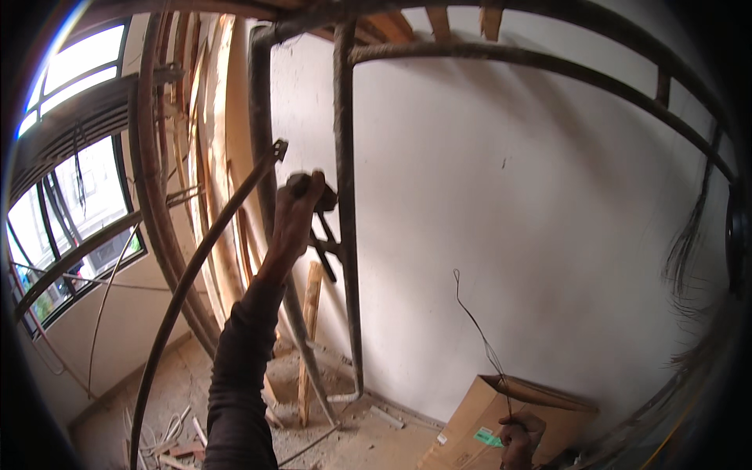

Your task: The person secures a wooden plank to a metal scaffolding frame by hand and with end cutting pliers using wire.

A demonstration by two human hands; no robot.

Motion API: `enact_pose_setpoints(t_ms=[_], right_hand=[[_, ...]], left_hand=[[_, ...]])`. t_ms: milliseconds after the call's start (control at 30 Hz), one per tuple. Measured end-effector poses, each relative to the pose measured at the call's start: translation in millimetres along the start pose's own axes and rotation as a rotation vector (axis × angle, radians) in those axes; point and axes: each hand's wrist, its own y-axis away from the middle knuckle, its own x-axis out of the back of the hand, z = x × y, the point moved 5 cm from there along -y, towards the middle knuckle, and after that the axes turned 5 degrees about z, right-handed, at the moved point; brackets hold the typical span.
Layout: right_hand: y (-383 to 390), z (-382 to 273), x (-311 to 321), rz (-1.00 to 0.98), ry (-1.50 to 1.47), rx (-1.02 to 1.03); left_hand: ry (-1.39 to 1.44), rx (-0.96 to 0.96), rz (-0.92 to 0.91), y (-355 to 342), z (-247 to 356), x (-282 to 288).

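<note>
Wire point(474, 321) is the easy bit to spot: thin, dark, with a small loop at the top, standing up against the white wall point(439, 196). Its lower end is in the right hand point(521, 439), with that grip pinched together on it. Can't see the tail past the fingers, and the forearm's cut off by the lower edge of the view.

Left hand point(294, 219) is up by the metal frame point(345, 141), grip clamped round some dark lump point(327, 194). Fingers cover most of it, so no clue what it is. A couple of dark bars point(327, 258) show just below, but I can't tell if they belong to the lump or the frame.

Cardboard box point(462, 415) is by the floor's wall-side edge, part hidden behind the right hand and chopped off at the bottom. Long pole point(200, 254) crosses left of the sleeve. Dark strands point(689, 243) far right are too murky to make out, and the window point(86, 188) is blown out.
</note>
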Motion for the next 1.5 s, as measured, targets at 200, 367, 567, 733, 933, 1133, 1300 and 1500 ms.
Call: enact_pose_setpoints(t_ms=[200, 367, 567, 733, 933, 1133, 1300, 1500], right_hand=[[-47.0, -93.0, -12.6, -0.067, -0.054, 0.261], [-66.3, -167.0, -45.3, -0.082, -0.112, 0.391], [-85.5, -215.8, -74.0, -0.161, -0.101, 0.502], [-98.8, -243.0, -93.7, -0.165, -0.121, 0.532], [-107.6, -262.1, -111.8, -0.17, -0.149, 0.561], [-116.1, -276.4, -129.8, -0.2, -0.103, 0.649], [-124.8, -289.7, -147.8, -0.195, -0.071, 0.742], [-142.3, -318.5, -187.6, -0.186, -0.017, 0.833]], left_hand=[[-0.244, 0.154, -0.097, 15.1, -43.1, -3.9], [-0.52, 0.097, -0.142, 27.2, -46.8, -2.5], [-0.653, -0.027, -0.011, 29.1, -38.8, 0.8], [-0.524, -0.07, 0.05, 35.7, -46.5, 3.5], [-0.459, -0.161, 0.124, 45.8, -39.5, 2.0], [-0.544, -0.413, 0.264, 64.1, 1.7, 3.4], [-0.597, -0.662, 0.315, 59.5, 57.4, 1.0], [-0.164, -0.723, 0.156, 0.2, 131.3, -27.8]])
